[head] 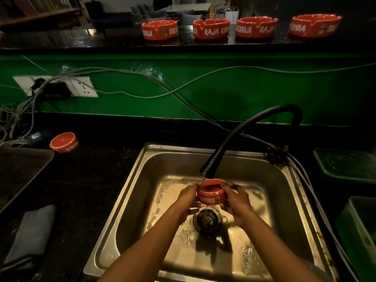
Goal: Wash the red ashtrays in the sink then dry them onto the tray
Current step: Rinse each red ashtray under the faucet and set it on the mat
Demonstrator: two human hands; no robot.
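A red ashtray [211, 192] with white lettering is held over the steel sink [130, 200], right under the black tap spout [206, 170], and water runs into it. My left hand [186, 197] grips its left side and my right hand [237, 201] grips its right side. Several more red ashtrays [159, 29] stand in a row on the high back ledge. One red ashtray [64, 142] lies upside down on the dark counter at the left, next to the corner of a dark tray [22, 169].
A grey cloth [33, 233] lies on the counter at the front left. Loose cables [142, 78] hang across the green wall from a wall socket [59, 86]. Green plastic containers [345, 165] stand to the right of the sink. The drain [207, 220] sits below my hands.
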